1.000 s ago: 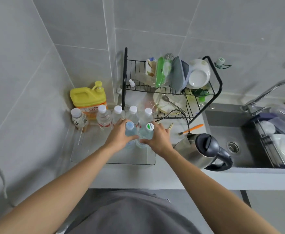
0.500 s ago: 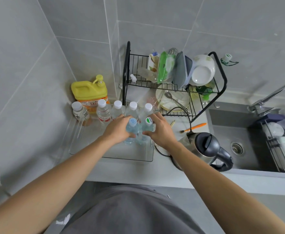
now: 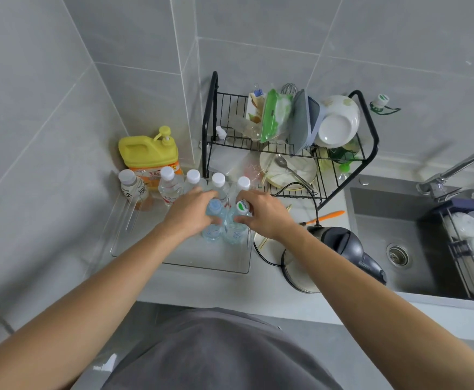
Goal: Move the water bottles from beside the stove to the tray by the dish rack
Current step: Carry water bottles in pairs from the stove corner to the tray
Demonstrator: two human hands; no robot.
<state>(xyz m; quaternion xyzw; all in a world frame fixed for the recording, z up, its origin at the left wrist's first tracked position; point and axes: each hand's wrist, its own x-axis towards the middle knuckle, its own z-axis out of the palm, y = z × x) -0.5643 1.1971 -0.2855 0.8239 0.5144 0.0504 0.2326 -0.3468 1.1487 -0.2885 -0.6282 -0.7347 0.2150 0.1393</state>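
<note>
A clear plastic tray (image 3: pixel 202 261) lies on the counter left of the black dish rack (image 3: pixel 210 114). Along its far side stands a row of several white-capped bottles (image 3: pixel 219 182). In front of that row my left hand (image 3: pixel 188 212) grips a blue-capped water bottle (image 3: pixel 213 220). Beside it my right hand (image 3: pixel 264 212) grips a water bottle with a green-and-white cap (image 3: pixel 240 220). Both bottles stand upright inside the tray, side by side. Their lower parts show through my fingers.
A yellow detergent jug (image 3: pixel 145 153) sits behind the tray in the corner. A steel kettle (image 3: pixel 328 257) with its cord stands right of the tray. An orange brush (image 3: pixel 325 216) and chopsticks lie near the rack. The sink (image 3: pixel 384 237) and tap are at the right.
Both hands stay on the two bottles in the tray. The view has shifted slightly, and the bottles look a little lower and nearer the back row.
</note>
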